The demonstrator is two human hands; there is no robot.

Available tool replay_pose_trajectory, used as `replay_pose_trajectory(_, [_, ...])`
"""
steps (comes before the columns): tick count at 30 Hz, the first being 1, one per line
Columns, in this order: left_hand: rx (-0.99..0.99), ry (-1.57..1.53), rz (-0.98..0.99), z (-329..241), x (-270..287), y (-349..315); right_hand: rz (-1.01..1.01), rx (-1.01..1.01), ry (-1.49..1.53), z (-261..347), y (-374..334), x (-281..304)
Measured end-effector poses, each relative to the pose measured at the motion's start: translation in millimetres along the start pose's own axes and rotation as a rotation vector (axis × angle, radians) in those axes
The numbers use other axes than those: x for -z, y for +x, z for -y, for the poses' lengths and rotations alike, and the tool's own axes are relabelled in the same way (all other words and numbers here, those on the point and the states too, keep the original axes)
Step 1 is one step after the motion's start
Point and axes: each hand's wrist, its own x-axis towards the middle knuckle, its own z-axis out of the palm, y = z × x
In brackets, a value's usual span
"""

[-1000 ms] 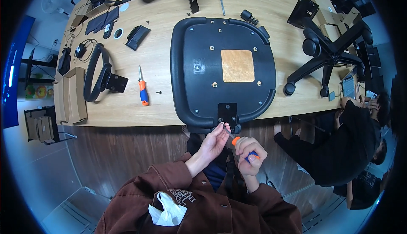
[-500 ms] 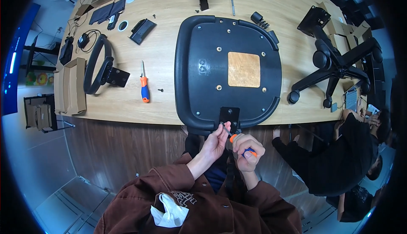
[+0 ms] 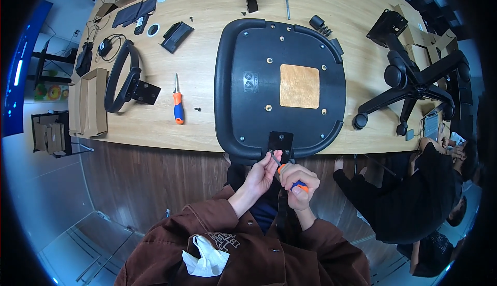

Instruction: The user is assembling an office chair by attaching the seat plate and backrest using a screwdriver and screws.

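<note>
An upturned black chair seat (image 3: 248,112) lies at the table's near edge, and a black metal bracket (image 3: 281,138) is on its near rim. My right hand (image 3: 299,182) is wrapped around the orange-and-blue handle of a screwdriver (image 3: 300,185). Its shaft slants up and left to the bracket's lower left corner. At that tip the thumb and fingers of my left hand (image 3: 260,176) are pinched together. What they pinch is too small to make out.
Left of the seat lie a second screwdriver (image 3: 178,104), a small screw (image 3: 197,109), a black armrest (image 3: 124,81) and a black plastic cover (image 3: 177,37). A wheeled chair base (image 3: 414,81) stands right. Beyond the seat is a long bolt (image 3: 288,8). Another person (image 3: 409,192) sits at right.
My right hand has shifted slightly left and turned a little on the screwdriver handle. My left hand stays at the bracket. The whole view has moved slightly.
</note>
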Motion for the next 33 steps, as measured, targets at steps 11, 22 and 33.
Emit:
replay_pose_trajectory(11, [0.077,0.169,0.046,-7.2,11.0,5.6,-0.081,0.003,-0.052,-12.8,-8.6,2.7])
replay_pose_trajectory(22, [0.060,0.177,-0.036,-9.3,8.8,16.6,0.009,0.043,-0.353,-4.2,-16.3,13.7])
replay_pose_trajectory(33, [0.028,0.288,-0.015,-10.2,3.9,12.8,0.194,-0.020,-0.531,14.9,-19.5,13.7])
